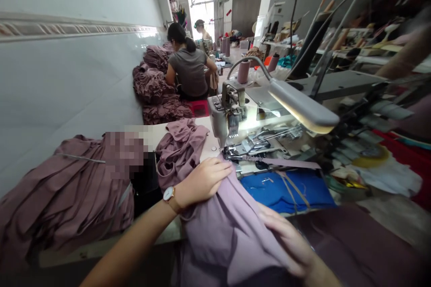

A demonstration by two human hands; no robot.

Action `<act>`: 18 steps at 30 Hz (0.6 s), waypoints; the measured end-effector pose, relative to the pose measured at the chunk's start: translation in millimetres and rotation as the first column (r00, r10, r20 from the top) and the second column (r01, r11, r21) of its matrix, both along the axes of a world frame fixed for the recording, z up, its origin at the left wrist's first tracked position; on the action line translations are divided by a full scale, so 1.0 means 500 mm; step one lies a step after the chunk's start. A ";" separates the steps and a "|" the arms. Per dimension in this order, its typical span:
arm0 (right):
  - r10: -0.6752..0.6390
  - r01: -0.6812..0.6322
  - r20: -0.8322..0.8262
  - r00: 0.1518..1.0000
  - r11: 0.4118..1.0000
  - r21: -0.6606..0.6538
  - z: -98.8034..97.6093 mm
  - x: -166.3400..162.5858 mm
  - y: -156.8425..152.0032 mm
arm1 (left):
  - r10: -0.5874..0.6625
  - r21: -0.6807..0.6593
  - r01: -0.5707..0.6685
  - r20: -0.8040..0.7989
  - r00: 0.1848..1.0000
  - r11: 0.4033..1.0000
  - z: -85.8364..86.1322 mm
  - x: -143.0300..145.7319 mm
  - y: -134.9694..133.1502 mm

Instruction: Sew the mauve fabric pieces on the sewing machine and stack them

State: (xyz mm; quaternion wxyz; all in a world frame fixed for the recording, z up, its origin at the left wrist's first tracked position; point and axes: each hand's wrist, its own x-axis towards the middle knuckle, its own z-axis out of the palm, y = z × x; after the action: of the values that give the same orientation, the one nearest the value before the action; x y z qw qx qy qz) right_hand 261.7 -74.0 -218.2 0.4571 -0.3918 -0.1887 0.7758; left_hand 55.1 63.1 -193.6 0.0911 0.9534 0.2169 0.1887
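My left hand (202, 181), with a watch on its wrist, lies on a mauve fabric piece (229, 228) and its fingers curl over the cloth near the sewing machine's presser foot (232, 150). Lower down, my right hand (286, 242) rests flat on the same fabric with fingers stretched out. The fabric's edge runs under the foot of the white sewing machine (224, 116). A thin mauve strip (286, 163) leads away to the right of the foot.
A lit lamp (303, 107) hangs over the machine. A blue cloth (286, 190) lies right of the fabric. A stack of mauve garments (67, 197) sits at the left. Another person (190, 67) sits ahead beside more mauve piles (155, 89). Thread cones (243, 71) stand behind.
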 end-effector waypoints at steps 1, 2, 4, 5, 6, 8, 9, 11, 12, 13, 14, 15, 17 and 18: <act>-0.012 0.012 0.026 1.000 1.000 0.000 -0.003 0.017 0.003 | 0.012 0.007 -0.012 0.006 1.000 1.000 -0.002 -0.001 0.002; -0.012 0.011 0.046 0.999 1.000 0.012 -0.008 0.029 0.007 | 0.028 0.016 -0.028 0.012 1.000 0.999 -0.003 -0.004 0.003; 0.020 -0.023 0.071 0.997 0.999 0.049 -0.021 0.036 0.016 | 0.070 0.032 -0.070 0.026 0.997 0.997 -0.004 -0.007 0.004; 0.033 -0.038 0.080 0.996 0.997 0.068 -0.028 0.034 0.019 | 0.087 0.036 -0.088 0.032 0.996 0.995 -0.005 -0.008 0.004; 0.048 -0.055 0.091 0.995 0.995 0.081 -0.034 0.029 0.022 | 0.100 0.039 -0.101 0.036 0.994 0.994 -0.005 -0.008 0.004; 0.065 -0.076 0.124 0.990 0.993 0.091 -0.045 0.019 0.025 | 0.114 0.041 -0.115 0.041 0.993 0.992 -0.006 -0.007 0.005; 0.067 -0.081 0.141 0.988 0.992 0.093 -0.049 0.014 0.025 | 0.115 0.041 -0.117 0.037 0.993 0.992 -0.006 -0.007 0.006; 0.064 -0.081 0.166 0.984 0.992 0.096 -0.053 0.009 0.025 | 0.117 0.042 -0.118 0.028 0.993 0.992 -0.007 -0.007 0.014; 0.063 -0.081 0.173 0.983 0.992 0.098 -0.054 0.008 0.026 | 0.118 0.042 -0.119 0.023 0.993 0.992 -0.007 -0.008 0.021; 0.065 -0.084 0.175 0.982 0.991 0.104 -0.054 0.007 0.028 | 0.119 0.040 -0.120 0.019 0.993 0.992 -0.006 -0.009 0.029; 0.067 -0.089 0.176 0.982 0.989 0.115 -0.053 0.007 0.031 | 0.121 0.038 -0.121 0.015 0.993 0.992 -0.005 -0.011 0.038; 0.070 -0.094 0.177 0.982 0.987 0.130 -0.052 0.006 0.036 | 0.122 0.037 -0.122 0.015 0.992 0.992 -0.003 -0.013 0.045; 0.069 -0.098 0.183 0.981 0.983 0.157 -0.050 0.004 0.048 | 0.143 0.044 -0.144 0.027 0.989 0.989 0.006 -0.017 0.044; 0.059 -0.092 0.189 0.980 0.981 0.169 -0.048 0.003 0.055 | 0.176 0.047 -0.179 0.049 0.983 0.983 0.011 -0.019 0.032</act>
State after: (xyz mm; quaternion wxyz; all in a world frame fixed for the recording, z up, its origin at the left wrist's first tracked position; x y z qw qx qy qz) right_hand 263.0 -46.6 -242.3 0.4408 -0.4117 -0.3129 0.7337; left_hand 45.6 79.3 -188.2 0.0544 0.9278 0.2941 0.2228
